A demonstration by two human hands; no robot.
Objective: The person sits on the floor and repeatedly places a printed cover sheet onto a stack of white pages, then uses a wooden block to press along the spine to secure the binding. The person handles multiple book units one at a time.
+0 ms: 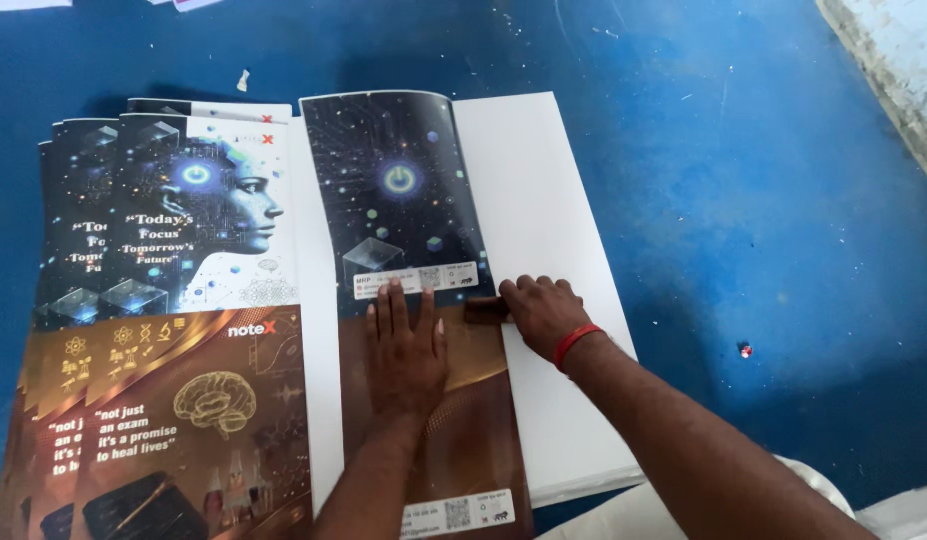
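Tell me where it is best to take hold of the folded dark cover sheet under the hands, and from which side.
Probably the cover sheet's far top edge, from above: it curls slightly off the white paper stack, while the left hand presses the middle flat.

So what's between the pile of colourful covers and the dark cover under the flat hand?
In the head view, a strip of bare white sheet separates the fanned stack of covers from the dark cover under the left hand.

left hand [408, 345] flat, fingers spread | right hand [544, 312] curled, knuckles up
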